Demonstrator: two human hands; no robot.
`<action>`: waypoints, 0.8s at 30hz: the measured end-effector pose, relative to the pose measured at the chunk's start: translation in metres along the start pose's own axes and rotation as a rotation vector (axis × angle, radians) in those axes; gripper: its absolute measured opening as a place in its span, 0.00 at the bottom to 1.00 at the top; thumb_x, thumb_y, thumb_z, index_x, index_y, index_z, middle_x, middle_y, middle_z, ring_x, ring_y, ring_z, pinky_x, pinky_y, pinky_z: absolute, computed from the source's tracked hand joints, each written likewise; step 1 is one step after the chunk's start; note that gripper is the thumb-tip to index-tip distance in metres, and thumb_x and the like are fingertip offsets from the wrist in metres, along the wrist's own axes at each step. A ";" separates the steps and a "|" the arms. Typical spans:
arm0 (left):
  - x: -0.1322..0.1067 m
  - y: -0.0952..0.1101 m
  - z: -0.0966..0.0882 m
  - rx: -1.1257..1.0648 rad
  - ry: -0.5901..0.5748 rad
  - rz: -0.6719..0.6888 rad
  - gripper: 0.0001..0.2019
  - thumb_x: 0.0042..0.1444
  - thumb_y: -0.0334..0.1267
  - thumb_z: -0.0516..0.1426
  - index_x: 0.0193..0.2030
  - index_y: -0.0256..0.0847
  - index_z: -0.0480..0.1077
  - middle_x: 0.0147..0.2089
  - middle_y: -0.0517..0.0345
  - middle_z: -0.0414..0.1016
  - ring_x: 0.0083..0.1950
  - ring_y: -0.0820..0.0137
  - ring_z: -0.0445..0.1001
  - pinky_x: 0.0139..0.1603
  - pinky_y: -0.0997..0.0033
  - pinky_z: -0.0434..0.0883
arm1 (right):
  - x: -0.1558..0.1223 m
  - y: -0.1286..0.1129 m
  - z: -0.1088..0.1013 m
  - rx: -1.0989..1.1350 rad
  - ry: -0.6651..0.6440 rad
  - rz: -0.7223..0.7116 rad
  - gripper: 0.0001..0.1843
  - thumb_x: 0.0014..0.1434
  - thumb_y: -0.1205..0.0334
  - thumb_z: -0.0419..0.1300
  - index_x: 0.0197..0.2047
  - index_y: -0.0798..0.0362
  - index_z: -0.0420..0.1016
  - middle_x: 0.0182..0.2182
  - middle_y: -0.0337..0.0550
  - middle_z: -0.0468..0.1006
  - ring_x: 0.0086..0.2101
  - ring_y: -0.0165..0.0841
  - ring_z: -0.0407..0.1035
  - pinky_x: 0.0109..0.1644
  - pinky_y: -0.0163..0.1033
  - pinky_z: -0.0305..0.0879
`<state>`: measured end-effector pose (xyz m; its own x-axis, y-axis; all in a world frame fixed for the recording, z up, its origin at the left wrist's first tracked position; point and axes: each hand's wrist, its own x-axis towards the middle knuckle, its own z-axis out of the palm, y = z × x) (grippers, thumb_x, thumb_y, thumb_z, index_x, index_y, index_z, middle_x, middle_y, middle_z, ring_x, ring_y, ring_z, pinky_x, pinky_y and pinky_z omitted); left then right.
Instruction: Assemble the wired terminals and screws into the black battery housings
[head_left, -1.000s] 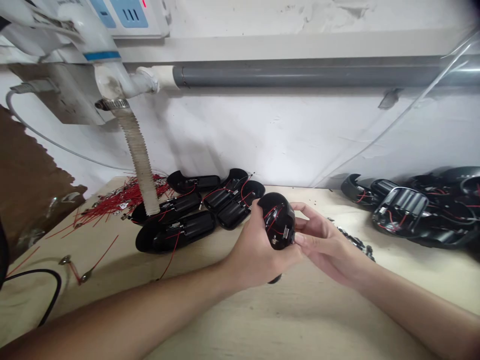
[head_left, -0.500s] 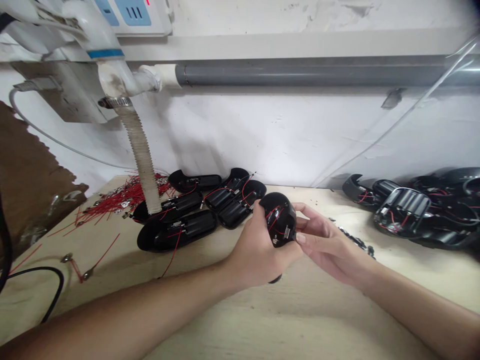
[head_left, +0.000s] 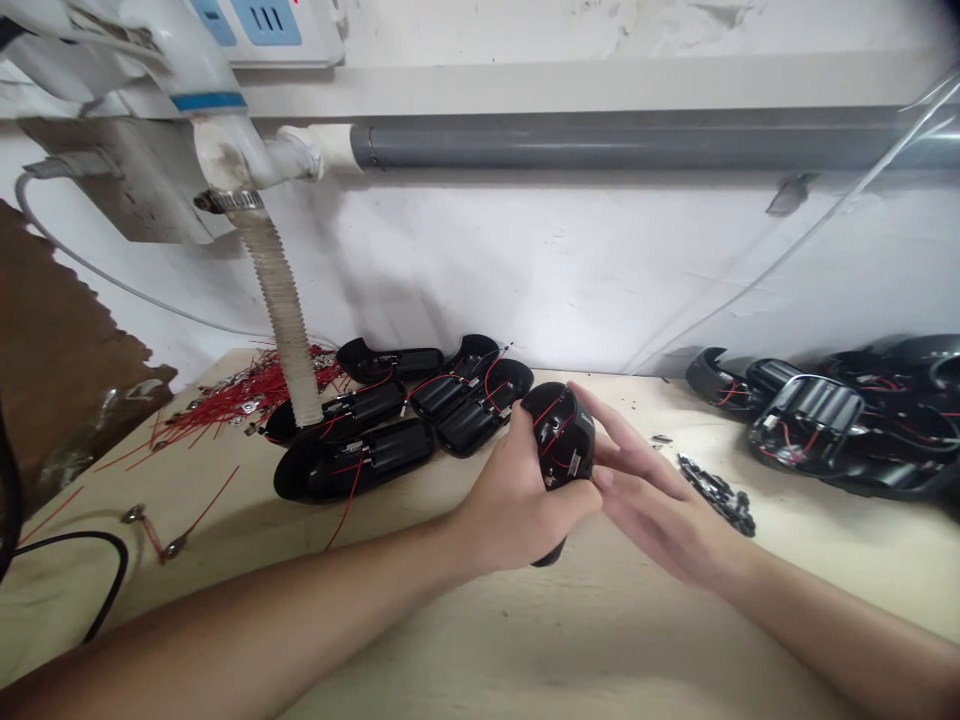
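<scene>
My left hand is wrapped around a black plastic housing with thin red wires across its open side, held above the wooden bench. My right hand rests against the housing's right side with its fingers stretched out and nearly straight, the fingertips touching the shell. Just behind the housing lie several similar black housings with red wires, side by side on the bench.
A heap of red wires with metal terminals lies at the back left beside a corrugated hose. More black housings are piled at the right. Small dark parts lie near my right wrist. A black cable loops at the left edge.
My right hand's fingers have straightened from a curled grip on the housing to lie flat against it. The housing has tilted slightly in my left hand.
</scene>
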<state>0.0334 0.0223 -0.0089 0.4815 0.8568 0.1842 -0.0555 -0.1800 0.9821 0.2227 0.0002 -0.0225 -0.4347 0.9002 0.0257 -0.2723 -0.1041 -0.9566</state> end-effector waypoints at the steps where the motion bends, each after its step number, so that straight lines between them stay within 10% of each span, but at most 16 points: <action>1: -0.001 0.000 0.000 0.020 0.004 -0.025 0.22 0.57 0.32 0.61 0.56 0.42 0.61 0.50 0.54 0.75 0.51 0.61 0.75 0.52 0.54 0.73 | -0.001 0.002 -0.001 -0.008 -0.012 0.004 0.35 0.75 0.55 0.61 0.78 0.21 0.56 0.73 0.35 0.66 0.69 0.39 0.66 0.74 0.51 0.61; 14: 0.002 0.004 -0.003 -0.172 -0.112 -0.061 0.22 0.55 0.32 0.64 0.54 0.46 0.62 0.52 0.55 0.76 0.50 0.62 0.75 0.50 0.57 0.73 | 0.004 -0.005 0.002 -0.001 0.018 -0.037 0.31 0.70 0.56 0.67 0.72 0.27 0.68 0.63 0.43 0.77 0.46 0.34 0.78 0.53 0.46 0.79; 24: 0.002 0.004 -0.002 -0.212 -0.113 -0.044 0.22 0.54 0.29 0.62 0.54 0.42 0.61 0.49 0.58 0.73 0.47 0.67 0.72 0.46 0.63 0.70 | 0.000 0.002 -0.002 -0.103 0.032 -0.063 0.32 0.73 0.57 0.64 0.75 0.27 0.61 0.72 0.44 0.66 0.60 0.40 0.73 0.59 0.46 0.77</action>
<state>0.0325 0.0247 -0.0046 0.5819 0.7999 0.1469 -0.2088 -0.0276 0.9776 0.2243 0.0007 -0.0252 -0.3917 0.9167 0.0789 -0.2078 -0.0046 -0.9782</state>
